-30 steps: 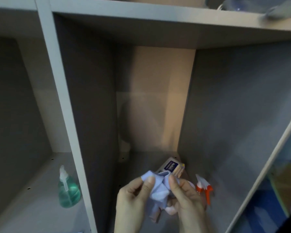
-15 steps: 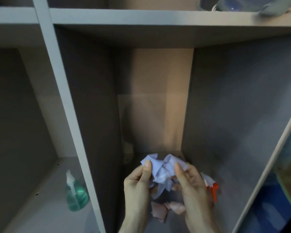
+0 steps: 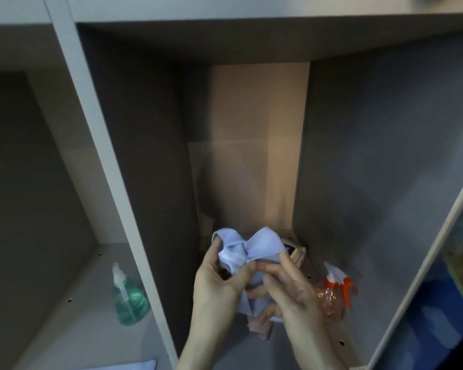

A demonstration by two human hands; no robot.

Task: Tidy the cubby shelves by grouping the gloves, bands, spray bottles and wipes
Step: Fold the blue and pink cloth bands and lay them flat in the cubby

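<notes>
**Middle cubby: both hands bunched on a blue glove**

Both hands sit inside the middle cubby (image 3: 358, 156). The left hand (image 3: 217, 284) and right hand (image 3: 292, 292) each have fingers pinched shut on a crumpled pale-blue glove (image 3: 254, 248), held above the cubby floor. Under it lies something pinkish (image 3: 259, 327), hard to make out. Behind sits a wipes pack (image 3: 294, 253), and to the right an orange-trigger spray bottle (image 3: 332, 295). The left cubby (image 3: 64, 303) holds a green pump bottle (image 3: 129, 303).

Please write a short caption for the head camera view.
Both hands bunch a pale blue glove inside the middle cubby, beside an orange spray bottle.
</notes>
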